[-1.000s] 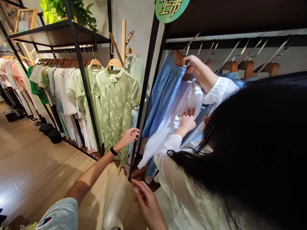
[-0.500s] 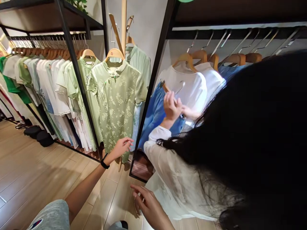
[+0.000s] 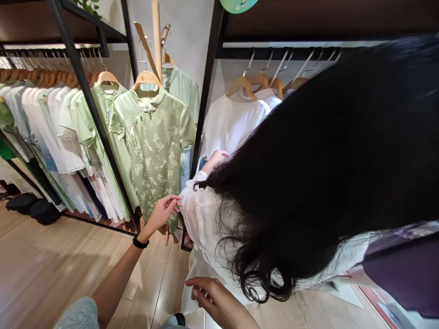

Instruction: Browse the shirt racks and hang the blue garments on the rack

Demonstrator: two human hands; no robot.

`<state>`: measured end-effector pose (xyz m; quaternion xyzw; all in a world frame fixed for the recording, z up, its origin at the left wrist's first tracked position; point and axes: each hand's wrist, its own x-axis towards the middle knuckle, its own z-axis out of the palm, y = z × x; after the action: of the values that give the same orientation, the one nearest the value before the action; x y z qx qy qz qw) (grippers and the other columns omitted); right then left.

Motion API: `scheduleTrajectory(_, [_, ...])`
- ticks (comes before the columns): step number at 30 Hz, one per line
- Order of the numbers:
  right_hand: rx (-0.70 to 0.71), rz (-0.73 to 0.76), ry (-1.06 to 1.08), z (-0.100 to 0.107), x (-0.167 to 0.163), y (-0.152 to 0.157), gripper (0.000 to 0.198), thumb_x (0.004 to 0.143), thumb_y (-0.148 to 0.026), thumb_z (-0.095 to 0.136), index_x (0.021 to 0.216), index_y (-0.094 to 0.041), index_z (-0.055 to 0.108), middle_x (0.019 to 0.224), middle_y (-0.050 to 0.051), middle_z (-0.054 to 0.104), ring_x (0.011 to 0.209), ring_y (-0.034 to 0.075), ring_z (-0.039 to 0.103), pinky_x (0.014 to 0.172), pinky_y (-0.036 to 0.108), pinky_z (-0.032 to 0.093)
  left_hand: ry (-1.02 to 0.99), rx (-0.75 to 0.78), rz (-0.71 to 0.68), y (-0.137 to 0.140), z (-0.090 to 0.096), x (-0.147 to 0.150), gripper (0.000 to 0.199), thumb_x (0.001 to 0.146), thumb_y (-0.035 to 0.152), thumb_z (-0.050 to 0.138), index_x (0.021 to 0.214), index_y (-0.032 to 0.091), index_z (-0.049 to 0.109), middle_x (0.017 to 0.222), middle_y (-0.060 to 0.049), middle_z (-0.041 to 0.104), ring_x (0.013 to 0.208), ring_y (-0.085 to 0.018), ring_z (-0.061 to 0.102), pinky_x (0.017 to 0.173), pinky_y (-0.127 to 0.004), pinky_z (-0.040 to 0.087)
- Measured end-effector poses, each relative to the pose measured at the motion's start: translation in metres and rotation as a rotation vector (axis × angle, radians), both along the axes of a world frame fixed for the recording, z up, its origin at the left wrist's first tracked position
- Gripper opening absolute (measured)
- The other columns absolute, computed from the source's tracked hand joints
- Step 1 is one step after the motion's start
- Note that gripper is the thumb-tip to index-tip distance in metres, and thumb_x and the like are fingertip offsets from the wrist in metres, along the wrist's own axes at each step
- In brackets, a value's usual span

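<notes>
My left hand [image 3: 163, 211], with a black band on its wrist, reaches forward with loosely bent fingers and nothing in it. Its fingertips come close to the white sleeve [image 3: 192, 201] of a person in front of me; whether they touch, I cannot tell. Behind that hand hangs a green patterned dress [image 3: 152, 141] on a wooden hanger [image 3: 147, 77]. Low in the view, my right hand [image 3: 219, 299] is half curled, fingers apart, holding nothing, beside the person's white top. A co-worker's hand [image 3: 217, 159] shows partly before a white blouse [image 3: 231, 121].
Long dark hair [image 3: 318, 164] blocks much of the right side. A black-framed rack [image 3: 85, 91] of hanging clothes stands left, with black round things [image 3: 44, 211] on the wooden floor [image 3: 65, 260]. Purple cloth [image 3: 404, 274] shows at lower right.
The person in front has moved left and lower across the view, covering more of the right rack. The blue garment and hanger they handled are now mostly hidden. My hands stay nearly in place.
</notes>
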<state>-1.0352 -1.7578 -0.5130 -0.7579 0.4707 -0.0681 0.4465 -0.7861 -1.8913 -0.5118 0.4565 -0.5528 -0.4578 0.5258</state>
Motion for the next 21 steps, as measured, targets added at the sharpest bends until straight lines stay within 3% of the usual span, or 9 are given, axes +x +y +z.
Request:
scheduleTrajectory(4, [0.055, -0.094, 0.054, 0.005, -0.017, 0.009, 0.041, 0.101, -0.038, 0.039, 0.128, -0.025, 0.067, 0.113, 0.006, 0.067, 0.11, 0.021, 0.059, 0.099, 0.03, 0.045, 0.002, -0.034, -0.031, -0.001, 0.011, -0.005, 0.045, 0.091, 0.054, 0.056, 0.107, 0.013, 0.066, 0.091, -0.008, 0.069, 0.077, -0.018, 0.067, 0.068, -0.026, 0.055])
scheduleTrajectory(8, [0.024, -0.098, 0.022, 0.002, -0.02, 0.018, 0.043, 0.1, -0.038, 0.038, 0.128, -0.025, 0.067, 0.118, 0.006, 0.066, 0.115, 0.021, 0.058, 0.106, 0.028, 0.041, 0.026, -0.1, -0.023, -0.009, 0.029, -0.012, 0.045, 0.09, 0.054, 0.059, 0.105, 0.012, 0.066, 0.09, -0.009, 0.069, 0.073, -0.016, 0.066, 0.066, -0.025, 0.056])
scheduleTrajectory(13, [0.022, -0.051, -0.028, 0.0, -0.011, 0.022, 0.041, 0.097, -0.029, 0.042, 0.126, -0.022, 0.07, 0.116, 0.006, 0.068, 0.11, 0.022, 0.061, 0.1, 0.027, 0.043, 0.087, -0.174, -0.013, -0.014, 0.046, -0.016, 0.042, 0.09, 0.051, 0.06, 0.105, 0.013, 0.067, 0.088, -0.008, 0.069, 0.072, -0.015, 0.065, 0.064, -0.024, 0.056])
scheduleTrajectory(21, [0.041, -0.078, -0.017, 0.007, -0.011, 0.026, 0.042, 0.098, -0.032, 0.042, 0.129, -0.022, 0.068, 0.122, 0.005, 0.065, 0.117, 0.023, 0.057, 0.104, 0.027, 0.04, 0.089, -0.248, -0.001, -0.021, 0.062, -0.025, 0.04, 0.09, 0.049, 0.06, 0.106, 0.012, 0.067, 0.094, -0.009, 0.07, 0.072, -0.014, 0.067, 0.063, -0.023, 0.056])
